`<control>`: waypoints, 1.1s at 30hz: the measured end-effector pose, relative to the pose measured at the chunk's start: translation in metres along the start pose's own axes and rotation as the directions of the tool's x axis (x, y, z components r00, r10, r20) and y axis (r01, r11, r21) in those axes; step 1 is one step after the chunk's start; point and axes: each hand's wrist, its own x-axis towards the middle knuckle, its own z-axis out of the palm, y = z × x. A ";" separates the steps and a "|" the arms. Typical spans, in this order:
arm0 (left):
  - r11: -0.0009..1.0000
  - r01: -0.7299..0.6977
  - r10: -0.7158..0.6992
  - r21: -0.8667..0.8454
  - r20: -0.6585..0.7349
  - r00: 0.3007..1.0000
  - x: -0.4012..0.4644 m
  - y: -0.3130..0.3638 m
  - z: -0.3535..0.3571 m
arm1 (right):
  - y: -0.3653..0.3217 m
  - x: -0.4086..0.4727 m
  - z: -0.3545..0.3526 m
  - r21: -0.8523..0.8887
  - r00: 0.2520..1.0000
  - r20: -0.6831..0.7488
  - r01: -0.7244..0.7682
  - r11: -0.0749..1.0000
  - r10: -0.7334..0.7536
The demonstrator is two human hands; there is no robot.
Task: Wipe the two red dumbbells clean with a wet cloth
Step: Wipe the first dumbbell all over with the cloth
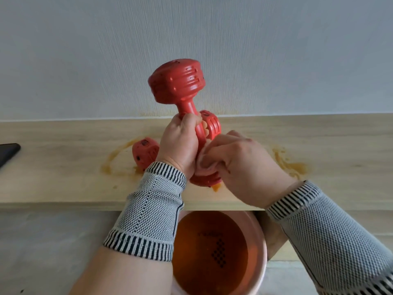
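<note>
Grey knitted wrist sleeves (148, 211), black-and-white striped cuffs, both forearms

No legible txt; faint marks on basin (262, 241) bottom unreadable

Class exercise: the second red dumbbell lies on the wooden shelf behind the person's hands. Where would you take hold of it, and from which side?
Take the second dumbbell by its narrow handle, coming from above. It seems to lie on its side on the shelf, so a grip could wrap the bar between the wide ribbed heads, which would stop sliding. The handle is hidden behind the left hand, so clear that first.
</note>
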 end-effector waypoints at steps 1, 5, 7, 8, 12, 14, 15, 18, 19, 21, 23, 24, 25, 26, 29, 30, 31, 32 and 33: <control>1.000 0.002 -0.002 -0.016 -0.002 1.000 0.000 0.001 -0.001 | -0.003 0.000 0.001 0.007 0.999 0.029 0.015 1.000 -0.015; 0.999 -0.018 0.019 -0.029 0.019 1.000 -0.003 0.000 0.001 | 0.026 0.001 -0.002 -0.030 0.985 -0.042 -0.168 0.985 0.166; 1.000 -0.021 0.021 0.004 0.015 1.000 -0.001 -0.003 0.000 | 0.022 -0.002 -0.003 -0.053 0.990 -0.045 -0.133 0.990 0.130; 1.000 -0.016 0.016 0.021 0.012 1.000 0.000 -0.003 0.000 | 0.013 -0.002 -0.003 -0.064 0.997 -0.018 -0.082 0.995 0.081; 1.000 -0.006 0.006 -0.005 0.016 1.000 -0.001 -0.003 0.000 | 0.005 -0.003 -0.005 -0.050 0.997 0.067 -0.030 0.998 0.034; 0.999 -0.020 0.022 -0.031 0.040 0.999 -0.005 -0.002 0.002 | 0.022 -0.003 -0.009 -0.108 0.979 0.065 -0.185 0.977 0.192; 0.999 -0.043 0.045 -0.031 0.058 0.997 -0.005 -0.002 0.003 | 0.030 -0.005 -0.013 -0.099 0.954 0.048 -0.290 0.952 0.295; 0.993 -0.114 0.115 -0.014 0.126 0.985 0.000 -0.002 0.001 | 0.045 -0.010 -0.025 0.257 0.836 -0.049 -0.518 0.816 0.547; 0.990 -0.143 0.142 -0.007 0.141 0.980 0.002 -0.001 -0.002 | 0.044 -0.011 -0.029 0.367 0.804 -0.066 -0.531 0.764 0.591; 0.985 -0.173 0.174 -0.020 0.156 0.972 0.004 -0.001 -0.006 | 0.043 -0.011 -0.034 0.451 0.798 -0.084 -0.504 0.737 0.597; 0.988 -0.139 0.148 -0.066 0.152 0.977 0.004 -0.002 -0.006 | 0.038 -0.010 -0.032 0.437 0.848 -0.088 -0.439 0.785 0.523; 0.990 -0.112 0.124 -0.088 0.152 0.981 0.004 -0.001 -0.005 | 0.033 -0.009 -0.030 0.408 0.890 -0.090 -0.377 0.832 0.447; 0.990 -0.091 0.108 -0.106 0.159 0.981 0.003 -0.002 -0.004 | 0.026 -0.009 -0.027 0.366 0.934 -0.074 -0.299 0.881 0.348; 0.990 -0.077 0.097 -0.122 0.170 0.981 0.002 -0.002 -0.003 | 0.019 -0.008 -0.023 0.305 0.969 -0.040 -0.219 0.927 0.242; 0.990 -0.070 0.094 -0.122 0.196 0.976 -0.001 -0.003 -0.003 | 0.016 -0.005 -0.014 0.139 0.991 0.061 -0.129 0.982 0.122; 0.991 -0.078 0.100 -0.110 0.210 0.972 -0.001 -0.004 -0.004 | 0.021 -0.004 -0.013 0.135 0.984 0.075 -0.169 0.976 0.160; 0.991 -0.083 0.105 -0.104 0.227 0.968 -0.002 -0.005 -0.004 | 0.025 -0.003 -0.014 0.138 0.973 0.081 -0.224 0.965 0.215; 0.991 -0.079 0.103 -0.107 0.243 0.964 -0.003 -0.005 -0.004 | 0.029 -0.003 -0.015 0.149 0.961 0.084 -0.273 0.950 0.263; 0.991 -0.068 0.096 -0.116 0.256 0.962 -0.004 -0.005 -0.003 | 0.031 -0.003 -0.016 0.162 0.953 0.091 -0.301 0.940 0.289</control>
